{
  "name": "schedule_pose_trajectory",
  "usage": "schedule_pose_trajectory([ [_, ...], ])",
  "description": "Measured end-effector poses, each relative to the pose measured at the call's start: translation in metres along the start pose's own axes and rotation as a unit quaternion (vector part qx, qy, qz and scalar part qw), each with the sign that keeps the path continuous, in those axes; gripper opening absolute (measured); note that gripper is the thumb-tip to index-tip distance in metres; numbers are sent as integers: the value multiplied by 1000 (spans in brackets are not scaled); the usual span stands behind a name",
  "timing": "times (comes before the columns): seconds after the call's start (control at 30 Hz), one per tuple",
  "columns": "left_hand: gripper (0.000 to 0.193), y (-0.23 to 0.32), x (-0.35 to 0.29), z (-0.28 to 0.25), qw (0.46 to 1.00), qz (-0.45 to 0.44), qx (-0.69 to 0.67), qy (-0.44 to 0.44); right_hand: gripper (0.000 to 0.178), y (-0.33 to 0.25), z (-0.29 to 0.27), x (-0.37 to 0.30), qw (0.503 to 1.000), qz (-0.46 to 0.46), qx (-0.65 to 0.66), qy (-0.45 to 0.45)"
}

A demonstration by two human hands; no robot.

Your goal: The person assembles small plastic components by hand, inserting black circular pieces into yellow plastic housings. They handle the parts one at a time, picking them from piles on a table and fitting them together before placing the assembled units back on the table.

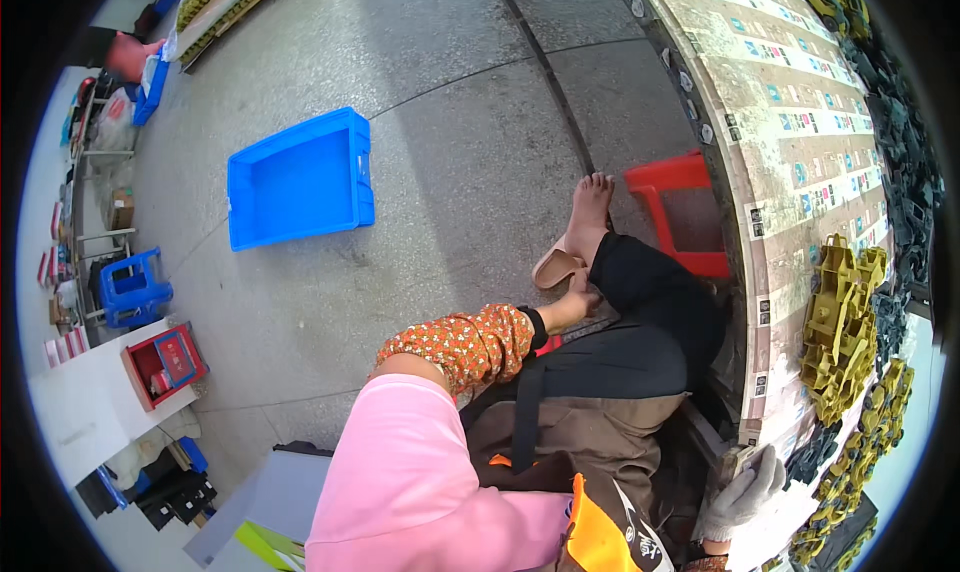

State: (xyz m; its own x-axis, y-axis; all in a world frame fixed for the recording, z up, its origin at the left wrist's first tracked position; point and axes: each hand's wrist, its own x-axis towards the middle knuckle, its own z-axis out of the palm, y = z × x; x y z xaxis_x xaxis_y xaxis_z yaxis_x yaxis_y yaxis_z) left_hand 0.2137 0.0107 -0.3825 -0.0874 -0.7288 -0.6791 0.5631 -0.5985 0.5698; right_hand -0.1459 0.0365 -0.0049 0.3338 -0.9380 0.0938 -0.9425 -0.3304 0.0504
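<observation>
My left hand point(572, 307) is bare and reaches down beside my raised bare foot point(587, 217) and the hem of my black trouser leg point(650, 282). Its fingers look curled in; what they hold, if anything, is hidden. A tan slipper point(556, 266) is next to that hand, under the heel. At the lower right, my right hand point(745, 497) wears a light grey glove and rests at the table's edge, fingers stretched out. Nearest to it on the table point(780, 187) are dark moulded parts point(815, 452) and olive-yellow moulded parts point(845, 322).
A blue plastic crate point(300, 180) is on the grey floor to the left. A red stool point(685, 212) stands against the table. Further left are a blue stool point(136, 289), a red box point(165, 366) on a white surface and crowded shelving point(95, 192).
</observation>
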Motion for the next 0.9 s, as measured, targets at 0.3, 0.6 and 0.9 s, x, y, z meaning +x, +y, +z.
schedule_pose_trajectory([
  [0.3, 67, -21, 87, 2, 987, 88, 32, 127, 48, 2, 1, 0, 999, 17, 31, -5],
  [0.6, 61, 4, 95, -31, 998, -9, -54, 42, 48, 2, 4, -5, 999, 27, 16, -10],
  [0.9, 64, 23, 50, -23, 996, -84, -31, 16, 42, -15, -9, 9, 998, -10, 50, 20],
])
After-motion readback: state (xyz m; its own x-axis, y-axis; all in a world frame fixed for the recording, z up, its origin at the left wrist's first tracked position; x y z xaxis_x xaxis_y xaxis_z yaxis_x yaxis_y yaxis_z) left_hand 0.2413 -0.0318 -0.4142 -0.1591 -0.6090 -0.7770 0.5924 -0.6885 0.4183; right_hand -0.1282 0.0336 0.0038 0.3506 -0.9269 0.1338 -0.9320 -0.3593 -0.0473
